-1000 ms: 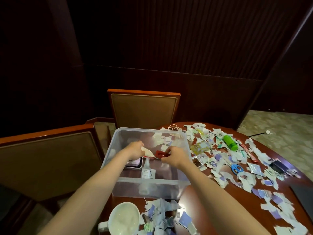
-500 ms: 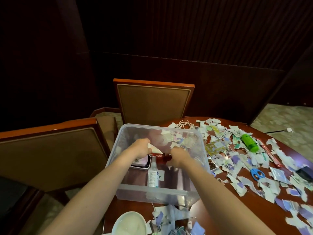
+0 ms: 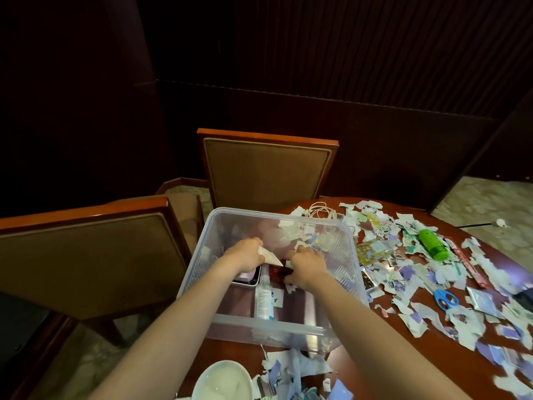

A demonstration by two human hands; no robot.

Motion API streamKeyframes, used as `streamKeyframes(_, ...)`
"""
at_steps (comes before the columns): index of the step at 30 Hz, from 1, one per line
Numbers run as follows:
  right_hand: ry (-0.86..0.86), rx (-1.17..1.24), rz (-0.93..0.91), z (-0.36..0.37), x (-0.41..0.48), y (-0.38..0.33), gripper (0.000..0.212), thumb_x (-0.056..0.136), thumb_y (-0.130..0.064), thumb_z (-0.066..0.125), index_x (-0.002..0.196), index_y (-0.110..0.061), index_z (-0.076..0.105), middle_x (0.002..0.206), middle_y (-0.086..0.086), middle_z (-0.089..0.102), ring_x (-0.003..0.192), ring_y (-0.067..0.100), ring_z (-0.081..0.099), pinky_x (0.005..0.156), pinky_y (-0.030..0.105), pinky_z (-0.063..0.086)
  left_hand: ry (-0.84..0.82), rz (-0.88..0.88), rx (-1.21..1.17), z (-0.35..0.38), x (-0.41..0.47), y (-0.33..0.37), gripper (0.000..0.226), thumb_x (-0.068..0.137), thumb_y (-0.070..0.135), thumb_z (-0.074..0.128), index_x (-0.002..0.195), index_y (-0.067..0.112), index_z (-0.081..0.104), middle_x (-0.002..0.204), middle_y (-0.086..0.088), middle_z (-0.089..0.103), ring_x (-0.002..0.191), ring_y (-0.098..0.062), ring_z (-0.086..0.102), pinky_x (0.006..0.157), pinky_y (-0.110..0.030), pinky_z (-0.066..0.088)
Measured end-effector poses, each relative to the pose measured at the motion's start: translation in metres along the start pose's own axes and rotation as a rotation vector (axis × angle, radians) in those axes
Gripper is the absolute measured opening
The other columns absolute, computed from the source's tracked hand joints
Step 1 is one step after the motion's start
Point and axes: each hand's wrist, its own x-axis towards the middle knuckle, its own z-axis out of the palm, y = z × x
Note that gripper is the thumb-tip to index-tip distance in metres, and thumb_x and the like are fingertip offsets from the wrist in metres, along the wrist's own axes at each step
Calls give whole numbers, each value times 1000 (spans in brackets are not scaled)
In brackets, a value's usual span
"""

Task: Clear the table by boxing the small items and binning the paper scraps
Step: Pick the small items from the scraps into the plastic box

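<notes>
Hands (image 3: 277,262) lower inside box (image 3: 277,330).

Clear box (image 3: 350,256), green bottle (image 3: 433,246), blue scissors (image 3: 445,298) — reddish-brown table (image 3: 372,368).

Bare forearms (no sleeves, nothing worn).

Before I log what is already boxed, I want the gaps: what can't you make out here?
- Red item in the clear box, head view: mostly covered by the right hand; its kind is unclear.
- Phone-like device: half hidden under the left hand.
- Spray bottle label: too small to read.
- White bowl: cut off by the bottom edge.
- No bin for scraps in view.
</notes>
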Motion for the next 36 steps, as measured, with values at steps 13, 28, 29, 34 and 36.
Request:
streamKeyframes(13, -512, 335, 177, -2, -7, -2, 40, 86, -6, 47, 125, -5, 58, 102, 16, 66, 73, 28, 66, 60, 29, 56, -10, 32, -38, 1, 0, 4, 43, 94, 16, 49, 135, 10, 44, 133, -11, 51, 117, -27, 52, 95, -34, 42)
streamKeyframes(28, -453, 448, 106, -16, -11, 11, 14, 78, -8, 62, 65, -9, 58, 58, 2, 58, 51, 8, 54, 49, 15, 42, -17, 18, -59, 0, -2, 9, 45, 93, 13, 51, 137, 8, 44, 136, -13, 49, 120, -29, 50, 98, -32, 41)
streamKeyframes(29, -398, 422, 127, -24, -12, 14, 19, 78, -7, 59, 59, -9, 53, 45, -2, 54, 41, 5, 50, 44, 14, 39, -18, 22, -72, 1, -1, 11, 46, 93, 12, 51, 137, 8, 43, 137, -13, 48, 122, -28, 49, 99, -31, 40)
streamKeyframes(34, -111, 417, 218, -54, -26, 31, 26, 82, -3, 52, 57, -8, 47, 60, 3, 50, 54, 11, 48, 56, 18, 42, 15, 15, -144, 15, 0, 29, 45, 93, 9, 51, 138, 8, 44, 140, -10, 46, 126, -27, 46, 100, -29, 38)
streamKeyframes(36, 26, 528, 236, -60, -29, 42, 17, 84, -7, 53, 76, 1, 66, 77, 10, 66, 71, 17, 62, 72, 24, 53, 9, 25, -159, 21, 1, 38, 45, 93, 6, 51, 137, 8, 45, 139, -10, 47, 125, -26, 47, 99, -29, 40)
